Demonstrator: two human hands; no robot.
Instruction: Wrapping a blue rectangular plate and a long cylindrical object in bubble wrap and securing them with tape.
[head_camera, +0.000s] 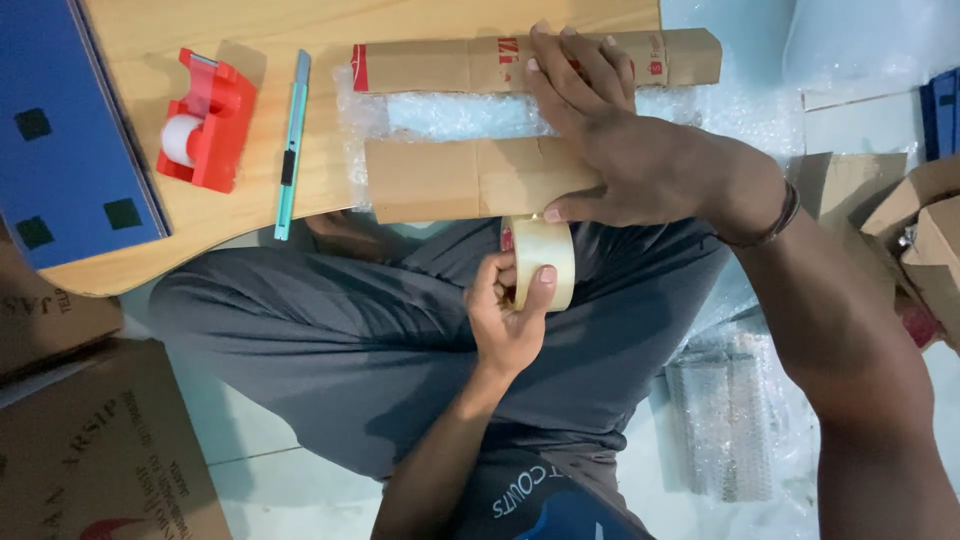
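A flat package of brown cardboard flaps (450, 178) over bubble wrap (450, 115) lies on a light wooden board (300, 30). My right hand (610, 140) presses flat on the package, fingers spread toward the far flap (430, 65), thumb at the near edge. Just below that edge, over my lap, my left hand (505, 320) grips a roll of clear packing tape (545, 262). The roll touches the near flap beside my right thumb.
A red tape dispenser (205, 120) and a teal utility knife (292, 140) lie on the board to the left. A blue panel (60, 130) sits at far left. Cardboard boxes (100, 440) stand at lower left and right (920, 230); bubble wrap (725, 410) lies on the floor.
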